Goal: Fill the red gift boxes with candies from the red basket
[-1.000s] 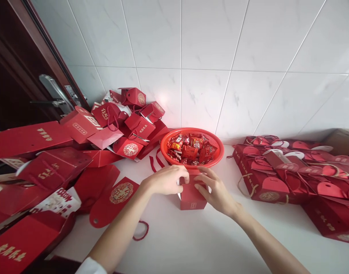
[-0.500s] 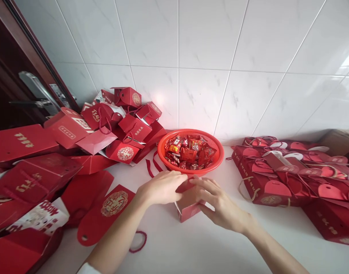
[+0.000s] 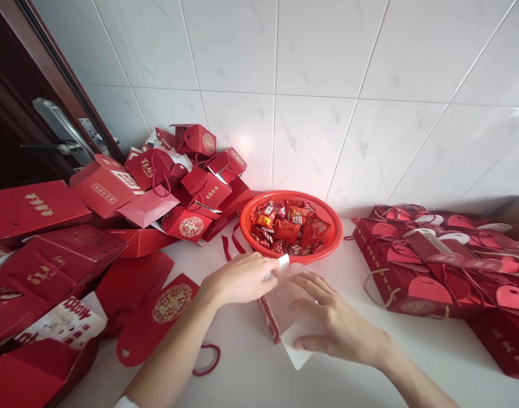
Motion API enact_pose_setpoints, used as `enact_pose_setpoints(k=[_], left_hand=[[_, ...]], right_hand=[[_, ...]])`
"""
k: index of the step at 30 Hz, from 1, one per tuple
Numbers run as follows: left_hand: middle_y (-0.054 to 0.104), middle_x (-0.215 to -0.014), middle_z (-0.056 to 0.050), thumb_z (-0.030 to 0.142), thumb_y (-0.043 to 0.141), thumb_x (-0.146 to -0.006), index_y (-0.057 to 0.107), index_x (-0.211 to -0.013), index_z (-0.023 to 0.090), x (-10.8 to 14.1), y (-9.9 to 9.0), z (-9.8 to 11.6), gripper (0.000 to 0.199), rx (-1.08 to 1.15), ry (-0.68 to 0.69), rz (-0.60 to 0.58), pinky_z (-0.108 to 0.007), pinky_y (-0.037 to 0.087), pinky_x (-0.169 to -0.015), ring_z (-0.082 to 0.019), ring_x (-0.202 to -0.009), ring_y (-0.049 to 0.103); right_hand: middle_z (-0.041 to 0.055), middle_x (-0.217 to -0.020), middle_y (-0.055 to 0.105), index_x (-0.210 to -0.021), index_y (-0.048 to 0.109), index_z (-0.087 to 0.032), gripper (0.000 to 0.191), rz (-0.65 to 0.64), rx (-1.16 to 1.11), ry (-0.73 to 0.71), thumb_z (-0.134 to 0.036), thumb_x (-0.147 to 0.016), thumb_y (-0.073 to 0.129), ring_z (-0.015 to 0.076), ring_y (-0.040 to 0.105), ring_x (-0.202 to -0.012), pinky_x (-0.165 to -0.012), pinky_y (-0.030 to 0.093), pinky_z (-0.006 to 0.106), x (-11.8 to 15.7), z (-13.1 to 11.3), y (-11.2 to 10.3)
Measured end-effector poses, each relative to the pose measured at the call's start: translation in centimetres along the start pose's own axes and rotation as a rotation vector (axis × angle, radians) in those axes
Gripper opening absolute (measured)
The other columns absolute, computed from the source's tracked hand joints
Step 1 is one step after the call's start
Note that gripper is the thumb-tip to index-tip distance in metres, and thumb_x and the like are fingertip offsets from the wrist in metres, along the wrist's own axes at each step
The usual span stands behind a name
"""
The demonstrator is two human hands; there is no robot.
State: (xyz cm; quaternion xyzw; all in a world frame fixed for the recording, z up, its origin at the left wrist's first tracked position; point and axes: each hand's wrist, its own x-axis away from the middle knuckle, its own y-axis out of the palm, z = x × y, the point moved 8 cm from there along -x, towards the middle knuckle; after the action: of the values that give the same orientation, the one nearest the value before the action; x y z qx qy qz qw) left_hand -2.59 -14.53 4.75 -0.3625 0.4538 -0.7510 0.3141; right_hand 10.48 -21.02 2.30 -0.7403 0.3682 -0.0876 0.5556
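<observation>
A small red gift box [image 3: 280,303] is between my hands at the middle of the counter, its pale inside showing and a white flap sticking out toward me. My left hand [image 3: 242,277] is closed on its far left edge, with a white tab at the fingertips. On the right, my right hand [image 3: 327,314] has its fingers over the box's right side and its thumb against the white flap; part of the box is hidden beneath it. Just beyond my hands stands a red plastic basket [image 3: 336,241] holding several wrapped sweets [image 3: 286,231].
To the left lies a heap of red gift boxes [image 3: 42,204], some folded up, some flat. Closed red boxes with cord handles [image 3: 412,272] stand in rows at right. A red cord [image 3: 208,371] lies by my left forearm. Behind are a tiled wall [image 3: 310,141] and a door handle [image 3: 64,127].
The box between my hands has opened out: its pale inside and a white flap now show. My right hand has spread and shifted slightly right and nearer. The view has turned a little left.
</observation>
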Motion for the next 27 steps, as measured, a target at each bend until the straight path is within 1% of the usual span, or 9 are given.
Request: enact_pose_setpoints(k=[1,2,4,8,13,17,21,25,27], left_hand=[[0.072,-0.1,-0.005,0.038,0.058,-0.085,0.064,-0.111,0.026,0.1,0.2,-0.2,0.029,0.014,-0.023,-0.027,-0.031,0.043,-0.071,-0.028,-0.096,0.066],[0.07,-0.104,-0.005,0.045,0.066,-0.079,0.062,-0.116,0.027,0.3,0.4,-0.4,0.041,0.025,-0.041,-0.063,-0.031,0.043,-0.072,-0.029,-0.098,0.065],[0.068,-0.108,-0.005,0.053,0.077,-0.066,0.058,-0.12,0.028,0.5,0.7,-0.6,0.062,0.041,-0.056,-0.139,-0.03,0.044,-0.072,-0.029,-0.1,0.064],[0.064,-0.107,-0.004,0.056,0.081,-0.056,0.058,-0.117,0.026,0.6,0.7,-1.6,0.072,0.064,-0.085,-0.227,-0.028,0.044,-0.068,-0.027,-0.096,0.063],[0.062,-0.097,-0.001,0.056,0.085,-0.048,0.057,-0.11,0.025,-0.3,1.0,-3.2,0.074,0.101,-0.09,-0.29,-0.027,0.041,-0.064,-0.025,-0.086,0.061],[0.061,-0.091,0.001,0.055,0.086,-0.047,0.055,-0.103,0.024,-0.8,1.3,-3.8,0.071,0.102,-0.065,-0.317,-0.025,0.038,-0.061,-0.023,-0.081,0.059],[0.06,-0.087,0.0,0.057,0.086,-0.048,0.056,-0.096,0.023,-1.0,1.4,-4.3,0.066,0.08,-0.074,-0.308,-0.026,0.038,-0.059,-0.022,-0.077,0.058],[0.061,-0.089,0.001,0.056,0.086,-0.048,0.058,-0.093,0.022,-1.4,1.9,-4.6,0.063,0.155,-0.04,-0.309,-0.026,0.041,-0.06,-0.02,-0.075,0.059],[0.062,-0.092,0.0,0.056,0.086,-0.048,0.057,-0.093,0.022,-1.7,2.3,-5.0,0.063,0.189,-0.066,-0.339,-0.026,0.043,-0.062,-0.019,-0.076,0.061]], right_hand=[[0.018,-0.15,0.05,-0.12,0.067,-0.02,0.055,-0.018,0.021,0.02,-0.054,-0.078,0.078,0.0376,0.041,-0.143,-0.115,0.039,0.057,0.0,0.3,0.2],[0.02,-0.152,0.048,-0.126,0.064,-0.02,0.069,-0.031,0.039,0.039,-0.059,-0.073,0.081,0.0393,0.038,-0.145,-0.117,0.035,0.059,0.1,0.5,0.4],[0.0237,-0.154,0.044,-0.131,0.06,-0.018,0.081,-0.052,0.057,0.07,-0.062,-0.067,0.083,0.0414,0.036,-0.146,-0.119,0.03,0.062,0.2,0.8,0.6],[0.0235,-0.152,0.046,-0.129,0.06,-0.019,0.078,-0.096,0.039,0.093,-0.058,-0.067,0.085,0.0413,0.035,-0.147,-0.119,0.028,0.063,0.4,1.0,1.1],[0.0212,-0.154,0.044,-0.129,0.062,-0.021,0.077,-0.091,0.002,0.101,-0.061,-0.068,0.083,0.0404,0.035,-0.147,-0.12,0.027,0.061,0.5,1.6,1.2],[0.0217,-0.158,0.039,-0.131,0.063,-0.019,0.079,-0.106,-0.017,0.116,-0.059,-0.067,0.085,0.0416,0.034,-0.148,-0.119,0.028,0.062,0.5,2.3,1.6],[0.0195,-0.16,0.035,-0.13,0.065,-0.021,0.079,-0.077,-0.042,0.099,-0.059,-0.065,0.086,0.0408,0.034,-0.148,-0.12,0.03,0.059,0.5,2.5,1.6],[0.0179,-0.16,0.037,-0.127,0.067,-0.021,0.074,-0.06,-0.069,0.092,-0.058,-0.066,0.085,0.0394,0.035,-0.148,-0.12,0.031,0.057,0.2,2.6,1.3],[0.0184,-0.16,0.037,-0.126,0.068,-0.02,0.072,-0.079,-0.068,0.105,-0.059,-0.067,0.084,0.0396,0.034,-0.148,-0.119,0.032,0.057,0.1,2.7,1.3]])
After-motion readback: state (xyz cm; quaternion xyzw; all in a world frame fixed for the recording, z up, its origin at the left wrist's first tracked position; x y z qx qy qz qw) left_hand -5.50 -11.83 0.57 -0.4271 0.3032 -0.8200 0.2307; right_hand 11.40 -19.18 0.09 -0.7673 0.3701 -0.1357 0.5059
